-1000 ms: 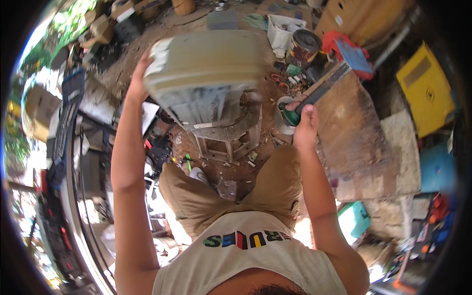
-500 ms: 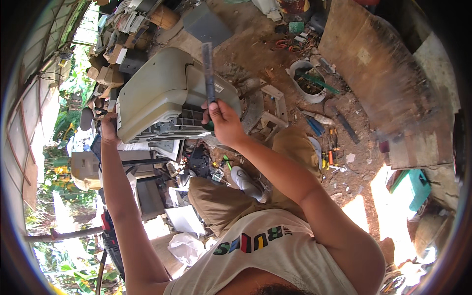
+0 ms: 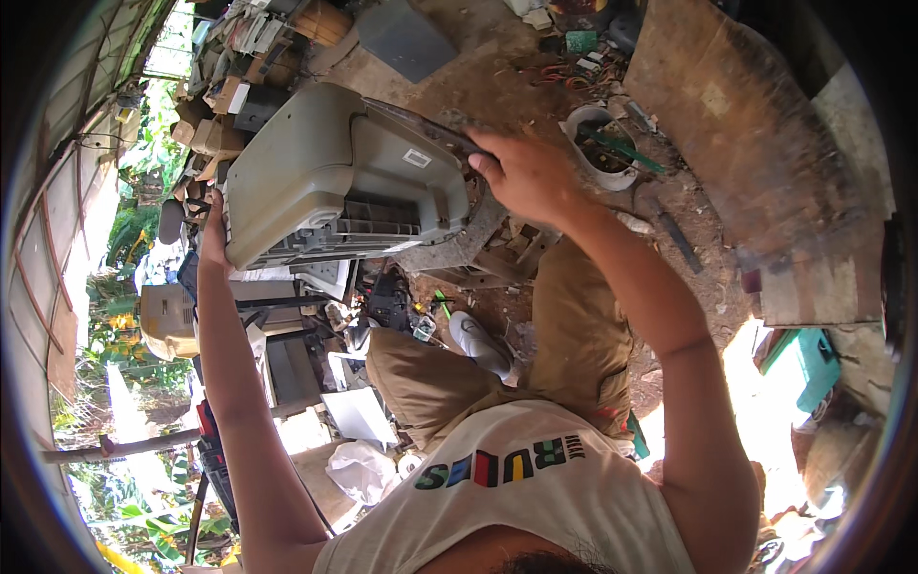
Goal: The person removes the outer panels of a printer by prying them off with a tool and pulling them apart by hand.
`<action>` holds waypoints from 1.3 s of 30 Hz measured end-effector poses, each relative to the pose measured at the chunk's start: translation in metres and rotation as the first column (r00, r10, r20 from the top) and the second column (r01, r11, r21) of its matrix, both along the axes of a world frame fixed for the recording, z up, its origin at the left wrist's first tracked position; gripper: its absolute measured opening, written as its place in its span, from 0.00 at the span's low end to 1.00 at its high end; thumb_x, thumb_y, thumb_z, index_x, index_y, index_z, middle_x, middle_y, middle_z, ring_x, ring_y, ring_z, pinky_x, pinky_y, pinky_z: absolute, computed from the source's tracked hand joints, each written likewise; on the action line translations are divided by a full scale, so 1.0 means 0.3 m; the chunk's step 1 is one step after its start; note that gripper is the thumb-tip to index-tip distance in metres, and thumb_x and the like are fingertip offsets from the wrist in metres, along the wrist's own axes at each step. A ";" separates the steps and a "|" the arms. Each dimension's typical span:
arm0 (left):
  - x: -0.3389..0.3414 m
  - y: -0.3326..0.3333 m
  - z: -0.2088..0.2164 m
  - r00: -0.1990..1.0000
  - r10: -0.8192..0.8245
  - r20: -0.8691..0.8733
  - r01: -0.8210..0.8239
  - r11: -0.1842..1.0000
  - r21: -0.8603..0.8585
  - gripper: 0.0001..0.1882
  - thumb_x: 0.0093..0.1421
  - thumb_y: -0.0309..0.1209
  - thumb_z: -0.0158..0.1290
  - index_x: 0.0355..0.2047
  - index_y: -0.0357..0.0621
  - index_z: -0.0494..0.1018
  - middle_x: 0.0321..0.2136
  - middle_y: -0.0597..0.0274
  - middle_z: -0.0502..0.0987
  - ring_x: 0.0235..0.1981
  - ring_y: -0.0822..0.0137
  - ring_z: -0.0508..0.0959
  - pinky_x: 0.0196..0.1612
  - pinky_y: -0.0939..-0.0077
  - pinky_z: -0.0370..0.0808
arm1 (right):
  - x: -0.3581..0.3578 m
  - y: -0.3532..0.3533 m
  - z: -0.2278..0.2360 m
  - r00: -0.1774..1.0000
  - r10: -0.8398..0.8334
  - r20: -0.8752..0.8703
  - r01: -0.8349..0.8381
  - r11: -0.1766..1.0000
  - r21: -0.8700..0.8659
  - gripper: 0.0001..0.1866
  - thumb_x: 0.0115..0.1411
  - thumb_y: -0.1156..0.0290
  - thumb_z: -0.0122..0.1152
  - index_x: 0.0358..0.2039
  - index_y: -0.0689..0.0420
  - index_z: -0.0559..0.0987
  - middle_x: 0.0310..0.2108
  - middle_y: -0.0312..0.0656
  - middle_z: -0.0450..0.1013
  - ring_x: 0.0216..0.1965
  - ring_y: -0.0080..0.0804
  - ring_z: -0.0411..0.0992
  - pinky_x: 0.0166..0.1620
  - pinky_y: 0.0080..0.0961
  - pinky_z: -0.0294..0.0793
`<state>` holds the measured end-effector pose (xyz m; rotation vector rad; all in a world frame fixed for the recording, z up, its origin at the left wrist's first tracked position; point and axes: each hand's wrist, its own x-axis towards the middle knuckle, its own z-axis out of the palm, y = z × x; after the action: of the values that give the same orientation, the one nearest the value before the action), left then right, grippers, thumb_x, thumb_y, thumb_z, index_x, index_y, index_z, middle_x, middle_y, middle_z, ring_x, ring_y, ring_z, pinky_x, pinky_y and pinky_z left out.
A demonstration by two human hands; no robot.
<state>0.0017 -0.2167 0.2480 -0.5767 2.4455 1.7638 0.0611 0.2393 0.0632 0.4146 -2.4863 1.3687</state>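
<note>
A bulky grey-beige plastic housing (image 3: 296,163), like the casing of an old machine, stands tilted in front of me. Slotted dark vents run along its near lower side. My left hand (image 3: 216,234) grips its left edge, fingers up along the side. On the right, my right hand (image 3: 521,170) is closed round the handle end of a long, narrow flat-bladed tool (image 3: 411,118). The blade lies along the housing's far right upper edge; whether it touches or only hovers there I cannot tell. The fingers under my right hand are partly hidden.
A white bucket (image 3: 601,143) of scraps stands to the right, near a worn wooden board (image 3: 736,124). A dark grey box (image 3: 406,40) sits beyond the housing. Scrap parts lie below it, near my shoe (image 3: 478,342). A teal case (image 3: 803,368) is at far right.
My right hand has moved right and farther away, swinging the tool from upright to slanting along the housing's edge. My left hand stays at the housing's left edge.
</note>
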 end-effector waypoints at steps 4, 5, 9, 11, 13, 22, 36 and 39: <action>-0.017 -0.055 -0.003 0.998 -0.056 0.004 0.056 0.998 -0.016 0.39 0.65 0.63 0.44 0.61 0.42 0.66 0.51 0.54 0.76 0.48 0.62 0.80 0.49 0.65 0.79 | -0.048 0.010 0.030 1.000 0.024 0.012 -0.025 0.988 0.155 0.18 0.65 0.62 0.51 0.55 0.47 0.76 0.36 0.48 0.79 0.39 0.51 0.77 0.41 0.47 0.75; -0.022 -0.070 0.005 0.998 -0.057 0.005 0.057 0.998 -0.022 0.39 0.65 0.63 0.43 0.61 0.42 0.65 0.52 0.54 0.76 0.48 0.62 0.79 0.50 0.65 0.78 | -0.054 0.001 0.039 0.999 0.024 0.025 -0.028 0.986 0.167 0.18 0.65 0.62 0.51 0.55 0.47 0.75 0.37 0.48 0.79 0.39 0.51 0.77 0.42 0.48 0.75; -0.035 -0.103 0.001 1.000 -0.014 -0.016 0.013 0.998 -0.064 0.41 0.64 0.64 0.41 0.63 0.41 0.64 0.53 0.54 0.74 0.49 0.62 0.79 0.51 0.67 0.78 | -0.049 0.022 0.120 0.992 0.085 0.088 -0.103 0.970 0.222 0.19 0.65 0.59 0.53 0.53 0.51 0.78 0.35 0.48 0.79 0.39 0.51 0.76 0.43 0.45 0.74; -0.041 -0.129 -0.019 1.000 0.007 -0.017 -0.008 0.996 -0.084 0.42 0.64 0.65 0.41 0.63 0.41 0.63 0.54 0.54 0.74 0.50 0.62 0.78 0.51 0.67 0.77 | -0.077 0.064 0.226 0.960 0.208 0.186 -0.258 0.915 0.310 0.18 0.65 0.58 0.54 0.51 0.51 0.79 0.34 0.47 0.79 0.39 0.49 0.77 0.42 0.44 0.74; -0.042 -0.176 -0.025 1.000 0.005 0.000 -0.005 0.996 -0.090 0.43 0.64 0.66 0.40 0.63 0.41 0.63 0.55 0.53 0.73 0.50 0.63 0.78 0.52 0.67 0.77 | -0.117 0.091 0.339 0.953 0.212 0.217 -0.290 0.846 0.447 0.17 0.63 0.58 0.57 0.46 0.53 0.81 0.33 0.45 0.79 0.38 0.45 0.78 0.43 0.42 0.75; -0.026 -0.075 -0.010 0.999 -0.039 -0.012 0.037 0.993 -0.112 0.43 0.66 0.64 0.38 0.65 0.40 0.61 0.61 0.50 0.67 0.57 0.62 0.73 0.55 0.68 0.74 | 0.005 -0.289 -0.016 0.981 -0.127 0.148 0.158 0.962 -0.224 0.20 0.61 0.63 0.58 0.55 0.50 0.78 0.35 0.49 0.78 0.37 0.45 0.78 0.40 0.40 0.77; -0.006 -0.050 -0.040 0.971 -0.146 -0.188 0.116 0.980 -0.159 0.30 0.70 0.48 0.41 0.67 0.47 0.59 0.62 0.56 0.67 0.61 0.65 0.68 0.59 0.71 0.68 | -0.208 -0.184 0.133 0.975 -0.096 0.199 0.167 0.907 -0.386 0.33 0.58 0.40 0.61 0.50 0.58 0.80 0.27 0.46 0.77 0.30 0.34 0.77 0.38 0.31 0.75; -0.023 0.017 0.002 0.935 -0.285 -0.212 0.211 0.926 -0.312 0.31 0.68 0.47 0.43 0.66 0.43 0.60 0.61 0.55 0.67 0.60 0.66 0.69 0.58 0.71 0.69 | -0.251 -0.141 0.377 0.985 0.103 0.135 -0.037 0.906 -0.421 0.43 0.49 0.31 0.64 0.48 0.61 0.80 0.28 0.36 0.72 0.31 0.27 0.71 0.38 0.30 0.71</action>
<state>-0.0051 -0.2117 0.2485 -0.0410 2.8195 1.4769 -0.0142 0.1969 0.1764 0.3126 -2.2142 1.9727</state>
